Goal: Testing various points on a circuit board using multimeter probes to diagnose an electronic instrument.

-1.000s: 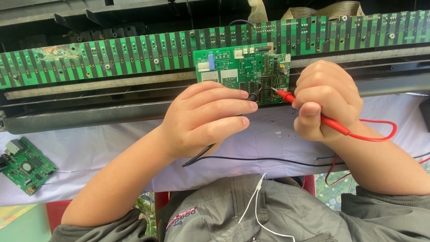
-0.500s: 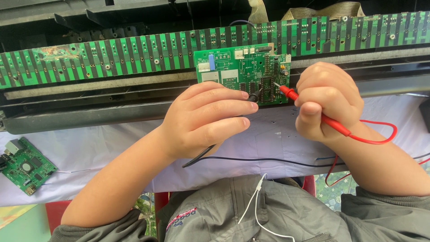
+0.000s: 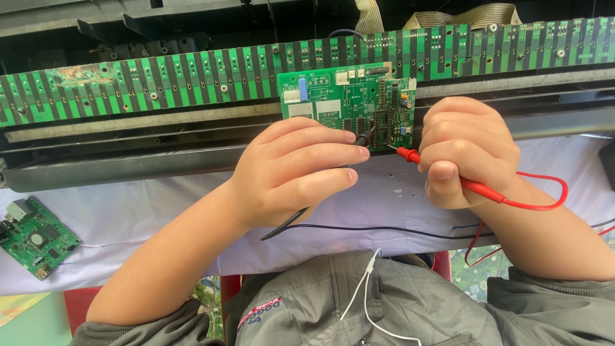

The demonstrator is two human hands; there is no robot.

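Probing a small green circuit board (image 3: 349, 106) (densely populated, white printed patches, one blue part) that lay against the long green strip board (image 3: 192, 80) of an opened black chassis (image 3: 128, 166). Left hand (image 3: 291, 173) was closed around the black probe (image 3: 362, 138); right hand (image 3: 464, 150) fisted on the red probe (image 3: 410, 154), both tips at the board's lower edge. White cloth (image 3: 128, 218) covered the bench; another green board (image 3: 35, 238) lay far left. Nothing had shifted over the last second.

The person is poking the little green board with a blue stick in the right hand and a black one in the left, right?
Not quite. The head view shows the right hand holding a red probe, not blue. The left hand does hold a black probe against the small green board.
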